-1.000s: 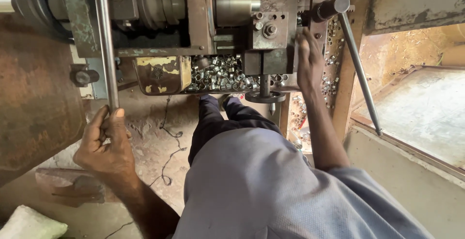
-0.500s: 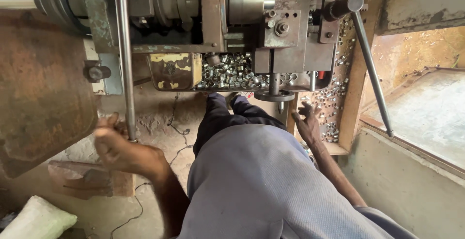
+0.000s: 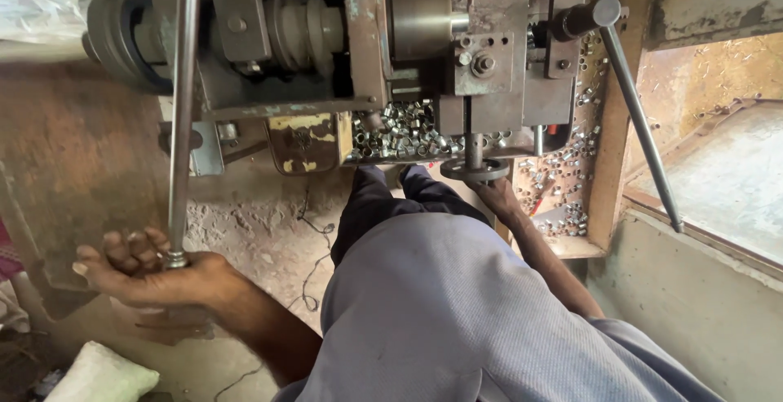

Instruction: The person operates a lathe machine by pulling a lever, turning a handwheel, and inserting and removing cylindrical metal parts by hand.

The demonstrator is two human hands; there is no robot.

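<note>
Fingers of the left hand (image 3: 143,270) clench the lower end of a long steel lever (image 3: 181,117) beside the lap. Farther on, the right hand (image 3: 499,198) reaches under a small round handwheel (image 3: 475,170), its grip impossible to judge. Beyond sits the machine's tray of small metal sleeves (image 3: 400,129).

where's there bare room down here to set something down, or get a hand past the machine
Bare concrete floor lies between the left hand on the long steel lever and the person's legs. The tray of small metal sleeves is packed. Loose sleeves crowd the ledge by the right hand under the handwheel.
</note>
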